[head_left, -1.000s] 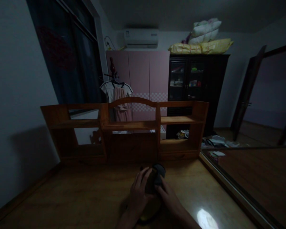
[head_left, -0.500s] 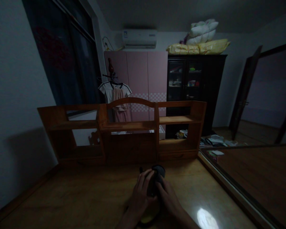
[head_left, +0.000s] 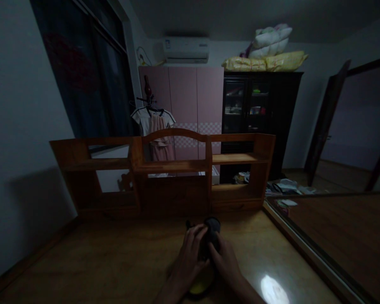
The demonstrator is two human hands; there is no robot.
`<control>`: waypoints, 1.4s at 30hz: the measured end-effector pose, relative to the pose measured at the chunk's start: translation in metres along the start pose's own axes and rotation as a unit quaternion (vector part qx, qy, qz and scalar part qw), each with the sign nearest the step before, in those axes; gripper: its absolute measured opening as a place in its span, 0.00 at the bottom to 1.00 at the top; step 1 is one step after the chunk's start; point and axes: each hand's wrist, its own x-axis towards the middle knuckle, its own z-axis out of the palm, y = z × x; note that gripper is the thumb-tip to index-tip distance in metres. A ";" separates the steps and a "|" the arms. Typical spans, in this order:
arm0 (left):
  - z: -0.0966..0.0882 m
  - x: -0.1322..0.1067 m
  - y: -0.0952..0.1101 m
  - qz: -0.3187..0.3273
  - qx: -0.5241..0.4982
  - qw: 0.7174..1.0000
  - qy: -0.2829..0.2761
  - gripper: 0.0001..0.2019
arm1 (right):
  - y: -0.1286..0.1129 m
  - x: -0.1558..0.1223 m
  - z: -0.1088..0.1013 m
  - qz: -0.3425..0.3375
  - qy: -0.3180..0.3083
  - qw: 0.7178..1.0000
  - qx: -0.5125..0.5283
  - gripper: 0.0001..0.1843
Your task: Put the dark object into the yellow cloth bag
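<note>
Black and dim, the dark object [head_left: 213, 226] sits on the table [head_left: 114, 253], short of the far edge and nearer the right edge than the left. Your left hand [head_left: 190, 251] curls over its left side, probably to steady it, while your right hand [head_left: 223, 255] grips its right side, seemingly to work that part. In this poor light, you can't be sure what it is. Against half a second ago, your grips barely differ; the yellow patch [head_left: 199, 287] below shows brighter.

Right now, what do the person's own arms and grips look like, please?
The left grip and right grip are bare human hands, without gloves. The forearms show no sleeve. I see no watch or bracelet; dim light hides finer details.
</note>
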 end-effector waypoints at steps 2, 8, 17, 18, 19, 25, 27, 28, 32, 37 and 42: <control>-0.001 0.000 0.000 0.005 0.008 1.000 -0.007 0.43 | -0.004 0.000 -0.001 0.007 0.017 1.000 -0.002 0.18; 0.005 -0.002 -0.003 0.014 0.024 1.000 0.007 0.46 | -0.004 0.002 -0.003 0.025 0.021 0.999 0.002 0.18; 0.001 0.000 0.000 0.031 0.043 0.999 0.000 0.46 | 0.009 0.002 0.002 0.006 -0.019 1.000 -0.001 0.19; 0.002 0.000 -0.001 0.032 0.047 0.998 0.003 0.46 | 0.011 0.002 0.003 0.003 -0.021 1.000 -0.002 0.19; 0.002 0.000 -0.002 0.032 0.050 0.998 0.004 0.46 | 0.012 0.001 0.004 0.001 -0.022 1.000 -0.006 0.19; 0.005 0.000 -0.004 0.034 0.061 0.998 0.005 0.44 | 0.018 -0.002 0.006 -0.008 -0.032 0.999 -0.022 0.20; 0.005 0.000 -0.004 0.032 0.063 0.998 0.000 0.43 | 0.019 -0.002 0.007 -0.002 -0.025 0.999 -0.028 0.21; 0.005 0.000 -0.005 0.035 0.064 0.997 -0.002 0.43 | 0.019 -0.002 0.007 0.000 -0.023 0.999 -0.027 0.22; 0.008 0.000 -0.009 0.054 0.071 0.996 0.013 0.41 | 0.022 -0.001 0.010 0.005 -0.023 1.000 -0.003 0.23; 0.012 0.000 -0.011 0.064 0.075 0.995 0.020 0.40 | 0.029 -0.001 0.012 0.010 -0.025 1.000 0.000 0.26; 0.012 0.001 -0.010 0.081 0.074 0.993 0.030 0.39 | 0.031 -0.001 0.011 0.006 -0.020 1.000 -0.001 0.25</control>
